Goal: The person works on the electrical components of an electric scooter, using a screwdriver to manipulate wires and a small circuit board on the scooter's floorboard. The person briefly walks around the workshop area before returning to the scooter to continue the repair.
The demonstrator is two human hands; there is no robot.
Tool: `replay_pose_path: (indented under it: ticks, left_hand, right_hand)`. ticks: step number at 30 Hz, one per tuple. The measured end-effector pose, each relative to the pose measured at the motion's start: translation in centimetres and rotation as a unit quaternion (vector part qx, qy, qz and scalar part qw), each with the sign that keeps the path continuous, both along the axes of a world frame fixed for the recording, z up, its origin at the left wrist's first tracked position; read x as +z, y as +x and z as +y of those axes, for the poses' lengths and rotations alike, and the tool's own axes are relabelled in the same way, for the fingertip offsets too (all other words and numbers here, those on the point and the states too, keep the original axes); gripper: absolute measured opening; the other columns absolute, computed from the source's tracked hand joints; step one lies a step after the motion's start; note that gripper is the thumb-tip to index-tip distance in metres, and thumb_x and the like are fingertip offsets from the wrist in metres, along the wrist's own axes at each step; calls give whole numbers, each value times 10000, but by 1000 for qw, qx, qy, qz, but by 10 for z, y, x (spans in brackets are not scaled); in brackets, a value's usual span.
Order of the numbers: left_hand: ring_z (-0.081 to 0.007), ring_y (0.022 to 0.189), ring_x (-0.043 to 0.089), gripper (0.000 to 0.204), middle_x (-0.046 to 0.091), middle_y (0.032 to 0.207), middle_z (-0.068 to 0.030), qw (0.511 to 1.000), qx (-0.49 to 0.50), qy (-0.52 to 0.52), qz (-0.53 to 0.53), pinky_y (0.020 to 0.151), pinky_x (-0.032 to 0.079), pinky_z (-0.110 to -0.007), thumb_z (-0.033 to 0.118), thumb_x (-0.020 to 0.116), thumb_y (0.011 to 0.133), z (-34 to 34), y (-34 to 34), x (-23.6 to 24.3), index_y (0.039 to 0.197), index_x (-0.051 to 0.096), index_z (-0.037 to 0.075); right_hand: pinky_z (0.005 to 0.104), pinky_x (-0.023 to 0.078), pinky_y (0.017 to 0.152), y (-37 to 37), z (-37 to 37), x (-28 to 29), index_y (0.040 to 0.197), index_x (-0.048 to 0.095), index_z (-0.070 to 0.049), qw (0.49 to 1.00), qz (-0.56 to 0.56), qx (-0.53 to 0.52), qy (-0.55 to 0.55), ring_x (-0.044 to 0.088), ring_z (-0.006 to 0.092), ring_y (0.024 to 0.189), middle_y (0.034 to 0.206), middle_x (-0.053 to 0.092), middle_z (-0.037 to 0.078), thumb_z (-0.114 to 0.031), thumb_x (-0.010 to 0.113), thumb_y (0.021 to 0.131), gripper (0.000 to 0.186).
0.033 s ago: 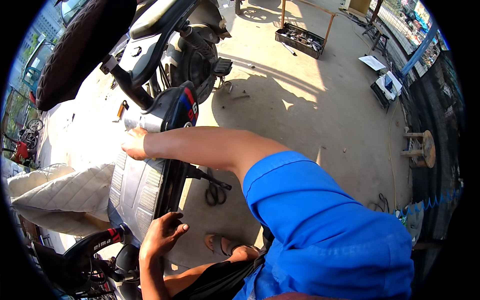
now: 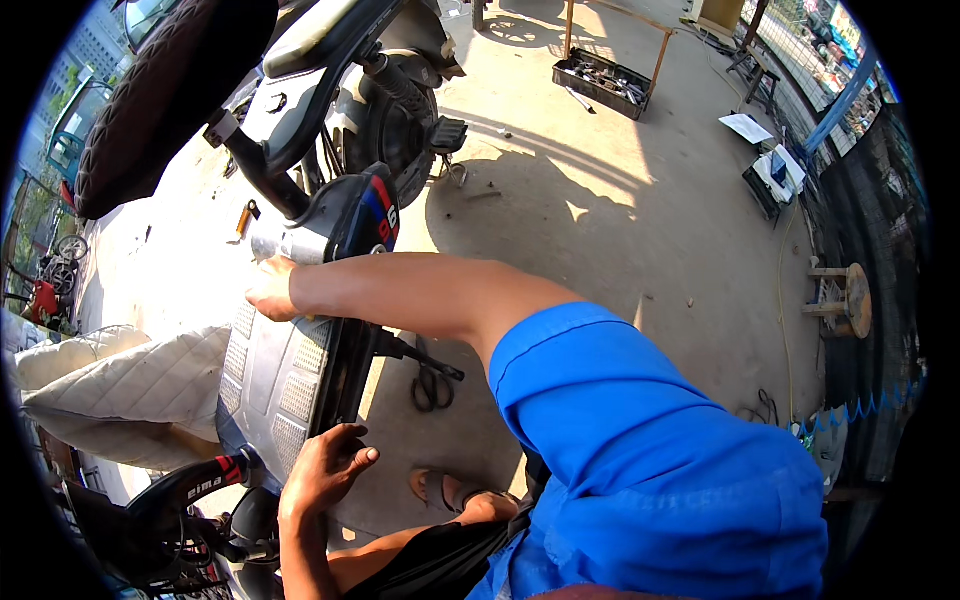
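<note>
"Head view: what showed, left to right?"
"Quilted cover (image 2: 130, 395), then the right hand (image 2: 272, 288), curled on the scooter footboard (image 2: 265, 370); I couldn't tell its grip."
"And the left hand (image 2: 322, 470)?"
"At the footboard's edge, grip loosely spread."

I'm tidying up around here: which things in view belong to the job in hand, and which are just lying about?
Job in hand:
Scooter footboard: right hand at its far end, left hand by its near edge

Apparently lying about:
Black cable loop
Wooden stool
White sheet
Tool tray, untouched; may serve the job
</note>
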State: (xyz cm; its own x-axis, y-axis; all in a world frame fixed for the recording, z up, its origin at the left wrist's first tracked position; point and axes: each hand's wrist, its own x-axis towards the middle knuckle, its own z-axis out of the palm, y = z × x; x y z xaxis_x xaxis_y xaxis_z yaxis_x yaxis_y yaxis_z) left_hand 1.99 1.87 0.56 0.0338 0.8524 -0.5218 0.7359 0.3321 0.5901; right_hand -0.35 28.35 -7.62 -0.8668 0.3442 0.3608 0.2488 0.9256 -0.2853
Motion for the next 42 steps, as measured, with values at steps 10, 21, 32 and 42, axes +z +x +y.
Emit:
replay_pose_path:
  ticks: [10, 21, 32, 42]
  left_hand:
    - [-272, 884, 689, 591, 710, 978, -199, 1000, 18, 9, -6, 810, 531, -366, 362, 769, 842, -14, -13, -9, 1232, 595, -46]
    - [-253, 958, 673, 642, 698, 1027, -198, 999, 30, -3, -12, 846, 521, -353, 420, 773, 830, -21, -19, -6, 1216, 591, -61]
    - [-297, 913, 700, 573, 697, 958, -237, 999, 36, 4, -4, 815, 535, -390, 375, 751, 855, -27, -19, 0, 1205, 605, -53]
    - [-371, 894, 663, 606, 681, 925, -203, 999, -13, 41, 4, 790, 511, -433, 509, 686, 864, -28, -22, -3, 1176, 619, -6]
  right_hand:
    - [445, 562, 693, 3, -5, 6, 822, 722, -30, 1000, 18, 8, 3, 704, 329, 853, 891, 707, 179, -86, 602, 726, 164]
    - [424, 564, 653, 19, -9, 30, 806, 728, -17, 999, -47, -9, -13, 721, 319, 778, 791, 716, 189, -74, 620, 715, 153]
    - [466, 541, 734, 4, 4, 20, 887, 726, -71, 996, -78, 4, -37, 691, 366, 835, 835, 704, 186, -214, 639, 800, 189]
    - [458, 517, 854, 15, 7, 36, 1060, 698, -68, 986, -146, -17, -79, 664, 372, 987, 1019, 700, 209, -397, 581, 941, 369]
